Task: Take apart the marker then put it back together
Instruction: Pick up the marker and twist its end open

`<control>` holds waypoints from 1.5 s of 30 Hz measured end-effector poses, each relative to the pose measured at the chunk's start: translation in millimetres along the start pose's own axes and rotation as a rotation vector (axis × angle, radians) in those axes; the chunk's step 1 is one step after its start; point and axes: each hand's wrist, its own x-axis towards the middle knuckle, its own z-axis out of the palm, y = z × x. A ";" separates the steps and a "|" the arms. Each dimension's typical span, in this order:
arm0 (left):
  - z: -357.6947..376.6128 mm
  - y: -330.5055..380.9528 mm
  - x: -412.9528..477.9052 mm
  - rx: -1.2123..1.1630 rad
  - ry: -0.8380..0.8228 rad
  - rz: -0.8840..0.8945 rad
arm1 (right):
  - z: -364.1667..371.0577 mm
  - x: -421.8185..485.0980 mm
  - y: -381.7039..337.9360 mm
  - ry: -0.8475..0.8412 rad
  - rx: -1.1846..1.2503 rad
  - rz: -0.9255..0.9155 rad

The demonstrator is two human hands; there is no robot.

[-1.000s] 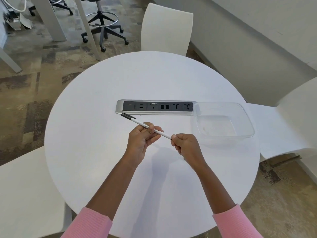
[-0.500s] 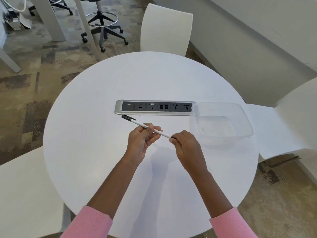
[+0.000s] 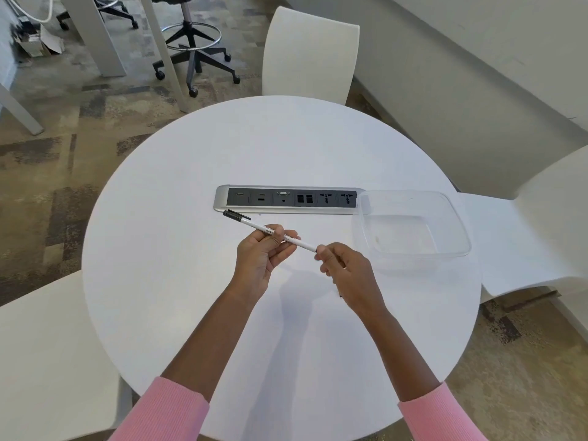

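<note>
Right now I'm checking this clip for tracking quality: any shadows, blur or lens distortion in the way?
Head view: soft, even light; faint shadows of the arms fall on the table below the hands; wide-angle bending curves the edges; the marker is sharp; the clear container is low-contrast against the white.

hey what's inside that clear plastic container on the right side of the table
The clear container looks empty: its bottom shows through with only a faint smudge. Its near-left corner overlaps the end of the power strip, covering that end partly.
</note>
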 end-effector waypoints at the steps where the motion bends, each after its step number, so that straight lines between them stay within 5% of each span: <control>1: -0.2 -0.3 0.0 -0.001 0.001 -0.001 | 0.2 -1.3 0.7 0.025 -0.035 -0.066; 6: 1.1 -2.7 -1.5 0.006 -0.006 -0.010 | 1.7 -3.7 0.5 0.144 -0.299 -0.351; 9: 1.4 -2.9 -2.2 0.011 -0.012 -0.012 | 0.9 -2.8 -1.3 0.127 -0.381 -0.368; 19: 2.6 -0.9 -1.6 0.016 -0.021 -0.005 | -0.9 4.6 -11.5 -0.100 0.277 0.219; 27: 6.9 1.2 -1.3 -0.019 0.015 -0.004 | 7.4 -4.1 -5.9 0.191 -0.239 -0.299; 32: 6.6 1.1 -2.6 -0.014 0.016 -0.003 | 3.8 -3.8 -8.0 0.212 -0.359 -0.389; 38: 2.6 5.0 -1.8 0.005 0.006 0.015 | 4.9 -2.4 -10.9 0.098 -0.317 -0.271; 45: 2.7 2.1 -5.2 0.018 -0.002 -0.006 | -2.3 2.2 -12.7 -0.099 0.180 0.156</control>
